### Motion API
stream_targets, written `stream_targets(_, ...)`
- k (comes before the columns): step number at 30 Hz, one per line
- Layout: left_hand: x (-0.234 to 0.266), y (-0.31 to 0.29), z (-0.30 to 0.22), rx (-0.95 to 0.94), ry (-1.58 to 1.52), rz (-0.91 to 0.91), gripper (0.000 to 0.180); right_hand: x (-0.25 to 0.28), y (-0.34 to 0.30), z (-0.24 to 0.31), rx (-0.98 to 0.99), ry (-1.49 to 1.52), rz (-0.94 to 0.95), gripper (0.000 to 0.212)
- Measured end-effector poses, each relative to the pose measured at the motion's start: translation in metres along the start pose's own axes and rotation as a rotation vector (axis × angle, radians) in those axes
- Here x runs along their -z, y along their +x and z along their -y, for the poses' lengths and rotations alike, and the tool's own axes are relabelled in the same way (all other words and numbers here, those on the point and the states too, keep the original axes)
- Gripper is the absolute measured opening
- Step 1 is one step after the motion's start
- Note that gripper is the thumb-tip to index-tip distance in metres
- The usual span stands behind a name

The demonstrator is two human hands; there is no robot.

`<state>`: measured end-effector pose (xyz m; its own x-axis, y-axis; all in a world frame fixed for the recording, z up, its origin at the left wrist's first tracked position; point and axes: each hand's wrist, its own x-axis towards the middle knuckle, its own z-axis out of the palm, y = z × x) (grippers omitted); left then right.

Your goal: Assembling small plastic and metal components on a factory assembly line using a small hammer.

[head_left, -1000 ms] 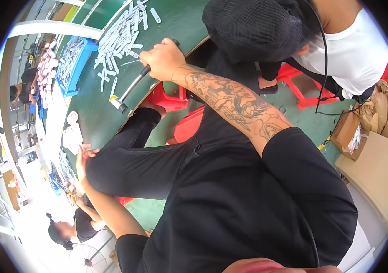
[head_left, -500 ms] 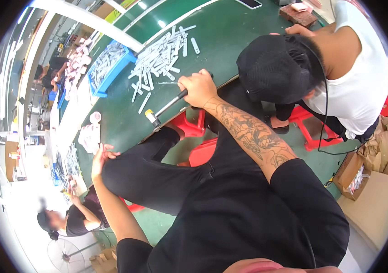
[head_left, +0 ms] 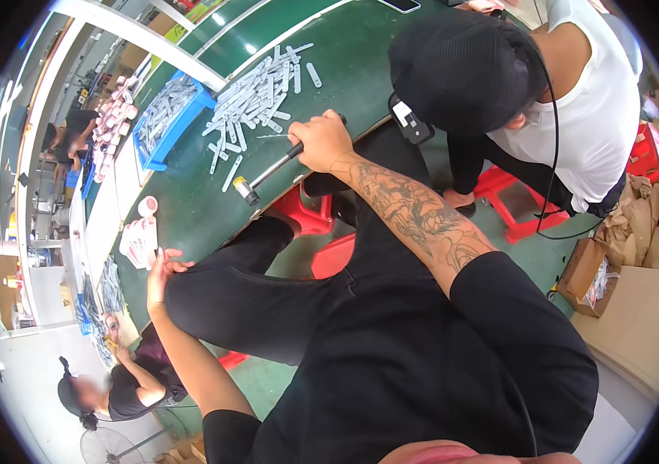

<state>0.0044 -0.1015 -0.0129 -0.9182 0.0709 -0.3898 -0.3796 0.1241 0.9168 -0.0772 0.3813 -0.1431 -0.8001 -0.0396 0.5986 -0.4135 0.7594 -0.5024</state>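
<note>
My right hand (head_left: 320, 143) is closed around the black grip of a hammer (head_left: 274, 167). Its metal shaft slants down to the left, and the head, partly yellow, hangs over the edge of the green table (head_left: 190, 213). Near my left knee, my left hand (head_left: 161, 277) has its fingers curled together at the table edge; a small dark tip shows there, but I cannot make out what it is. Just beyond those fingers lies a cluster of pinkish-white parts (head_left: 140, 240). A loose pile of flat grey metal strips (head_left: 256, 97) covers the table beyond the hammer.
A blue bin (head_left: 165, 139) full of similar strips stands behind the pile, with more pinkish parts (head_left: 115, 116) beyond it. At my right sits a person in a black cap (head_left: 461, 73), close to my arm. Another person (head_left: 132, 383) works at far left. Red stools (head_left: 507, 205) stand below.
The whole view has shifted slightly. The person at my right has moved their head, and a black device with a white label now shows beside it. My grip on the hammer is the same.
</note>
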Motion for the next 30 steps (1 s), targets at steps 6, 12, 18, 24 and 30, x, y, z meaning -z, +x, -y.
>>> stream_targets(6, -0.001, -0.001, 0.001, -0.01, 0.0, -0.021, 0.049, 0.001, 0.003, 0.005, -0.036, -0.035, 0.092, 0.017)
stream_targets(12, -0.01, -0.004, -0.001, -0.025, -0.03, -0.038, 0.048, -0.006, 0.005, 0.005, -0.022, -0.066, 0.051, 0.011)
stream_targets(18, -0.005, -0.004, 0.0, -0.029, 0.022, -0.049, 0.05, -0.002, 0.022, 0.016, -0.164, -0.203, 0.287, 0.044)
stream_targets(24, 0.004, -0.003, 0.006, 0.012, 0.049, -0.072, 0.048, 0.006, 0.037, 0.029, -0.185, -0.203, 0.317, 0.08)
stream_targets(30, -0.001, -0.002, -0.001, 0.03, 0.046, -0.1, 0.048, -0.016, 0.025, 0.014, -0.065, -0.139, 0.069, 0.046)
